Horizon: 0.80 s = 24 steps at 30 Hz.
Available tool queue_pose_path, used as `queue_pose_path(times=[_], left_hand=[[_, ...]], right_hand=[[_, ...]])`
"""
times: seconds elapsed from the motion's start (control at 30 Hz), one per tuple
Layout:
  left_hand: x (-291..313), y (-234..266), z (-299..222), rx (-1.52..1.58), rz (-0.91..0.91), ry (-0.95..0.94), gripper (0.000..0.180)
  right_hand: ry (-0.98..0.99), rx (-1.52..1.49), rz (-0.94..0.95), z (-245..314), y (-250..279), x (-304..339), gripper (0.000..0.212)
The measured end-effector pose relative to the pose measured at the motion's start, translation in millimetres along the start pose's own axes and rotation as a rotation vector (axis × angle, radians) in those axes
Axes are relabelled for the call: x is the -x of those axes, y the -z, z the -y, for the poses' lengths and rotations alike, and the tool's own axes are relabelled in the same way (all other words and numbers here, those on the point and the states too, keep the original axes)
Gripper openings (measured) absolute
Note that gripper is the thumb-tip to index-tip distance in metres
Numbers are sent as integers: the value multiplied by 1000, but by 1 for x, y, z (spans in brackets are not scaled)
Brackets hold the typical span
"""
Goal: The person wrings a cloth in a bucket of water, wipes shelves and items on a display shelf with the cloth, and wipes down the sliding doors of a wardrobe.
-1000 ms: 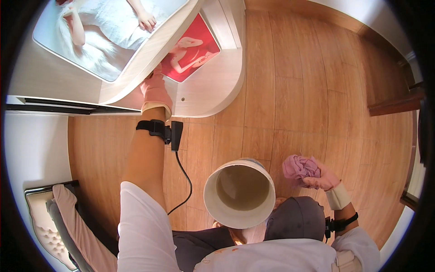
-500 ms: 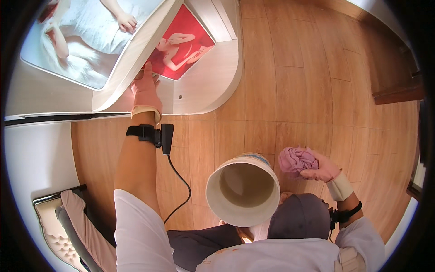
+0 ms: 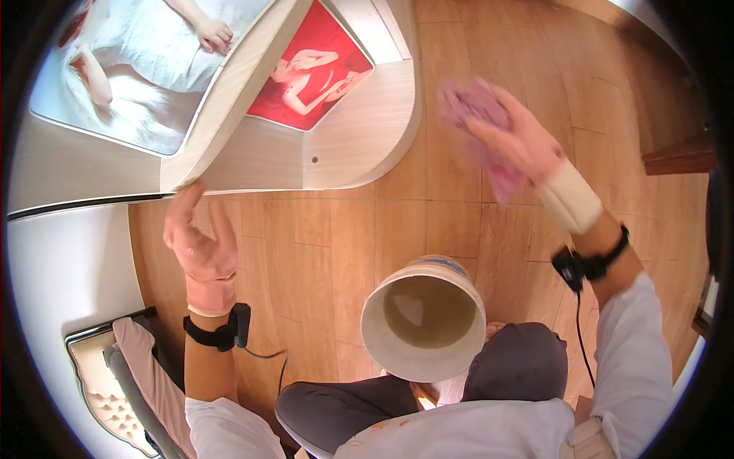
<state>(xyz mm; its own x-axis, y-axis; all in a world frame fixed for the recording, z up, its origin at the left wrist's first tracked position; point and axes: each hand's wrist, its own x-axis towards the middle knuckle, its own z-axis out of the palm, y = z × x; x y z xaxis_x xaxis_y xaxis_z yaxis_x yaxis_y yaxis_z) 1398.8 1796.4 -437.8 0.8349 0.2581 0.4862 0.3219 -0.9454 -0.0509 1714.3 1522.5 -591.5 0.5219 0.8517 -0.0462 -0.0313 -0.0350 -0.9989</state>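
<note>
A crumpled pinkish-purple cloth (image 3: 478,111) is gripped in my right hand (image 3: 527,141), which wears a pink rubber glove with a cream cuff. The hand is raised over the floor, right of the shelf, and both it and the cloth are smeared by motion. My left hand (image 3: 202,237), also in a pink glove, has its fingers apart and holds nothing. Its fingertips are at the lower edge of the pale wooden shelf unit (image 3: 283,164); I cannot tell whether they touch. A white bucket (image 3: 375,321) with cloudy water (image 3: 432,314) stands in front of me, between my knees.
A red picture panel (image 3: 310,84) leans in the rounded shelf compartment, and a larger picture of a white-dressed figure (image 3: 145,76) is at upper left. A padded headboard-like piece (image 3: 107,390) with draped clothes (image 3: 153,367) is at lower left. Wood-plank floor (image 3: 527,268) surrounds the bucket.
My left hand has drawn back from inside the shelf compartment to its lower edge and opened. My right hand has moved up and forward with the cloth, from beside the bucket toward the shelf.
</note>
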Motion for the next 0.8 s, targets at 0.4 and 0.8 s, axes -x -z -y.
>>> queue_pose_path(times=[0.4,0.8], left_hand=[[-39,-32,46,-334,-603,-164,44],[-44,-54,62,-451,-924,-265,52]], right_hand=[[33,1381,-207,-65,-165,-172,90],[566,1238,195,-58,-261,-131,71]])
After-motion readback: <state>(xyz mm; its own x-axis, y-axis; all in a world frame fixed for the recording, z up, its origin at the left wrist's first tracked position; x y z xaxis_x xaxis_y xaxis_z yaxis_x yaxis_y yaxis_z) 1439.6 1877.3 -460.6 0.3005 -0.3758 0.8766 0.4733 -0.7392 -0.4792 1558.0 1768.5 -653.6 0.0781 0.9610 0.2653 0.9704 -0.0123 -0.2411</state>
